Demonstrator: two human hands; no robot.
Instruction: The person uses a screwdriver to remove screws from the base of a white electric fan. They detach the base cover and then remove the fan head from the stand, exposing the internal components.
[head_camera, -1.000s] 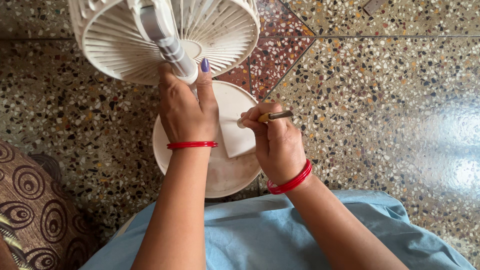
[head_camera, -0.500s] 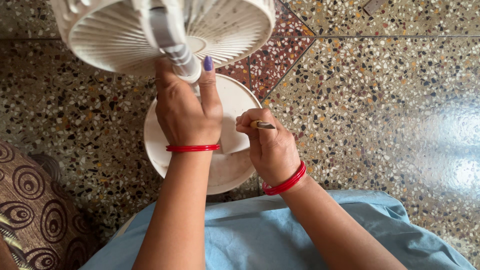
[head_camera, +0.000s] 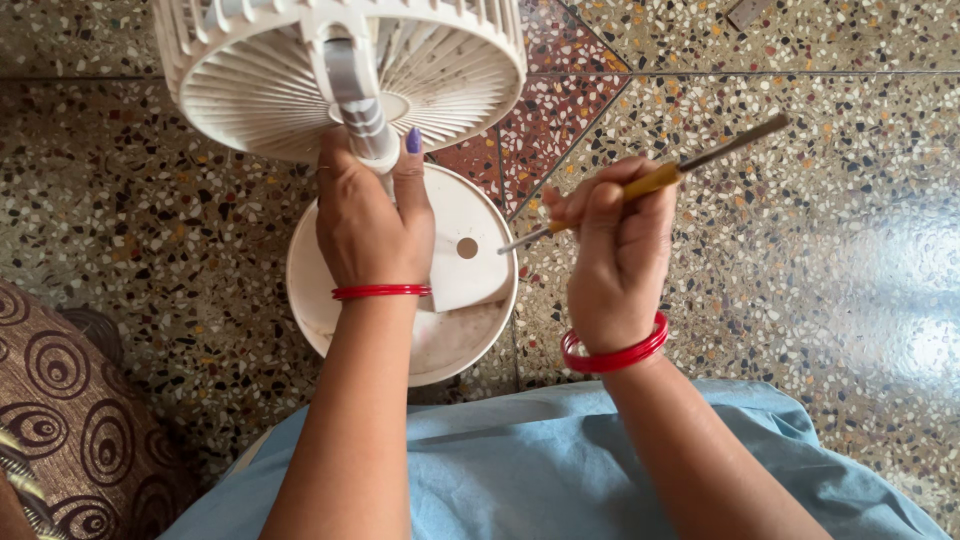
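A small white table fan stands on the floor, its ribbed round head (head_camera: 250, 70) tipped toward the camera. My left hand (head_camera: 372, 215) is wrapped around the fan's neck (head_camera: 358, 110), just under the head. The fan's round base (head_camera: 470, 320) lies below, with a small hole (head_camera: 467, 247) showing in it. My right hand (head_camera: 615, 240) holds a thin screwdriver (head_camera: 660, 180) with a yellow handle, lifted to the right of the base. Its metal tip points down-left at the base's edge. Both wrists carry red bangles.
The floor is speckled terrazzo with a red diamond inlay (head_camera: 545, 110) behind the fan. A brown cushion with circle patterns (head_camera: 70, 420) lies at the lower left. Light blue cloth (head_camera: 520, 470) covers my lap at the bottom.
My right hand has lifted off the base and swung right and up with the screwdriver, uncovering the hole in the base. The fan head has shifted slightly. The left hand has kept its grip.
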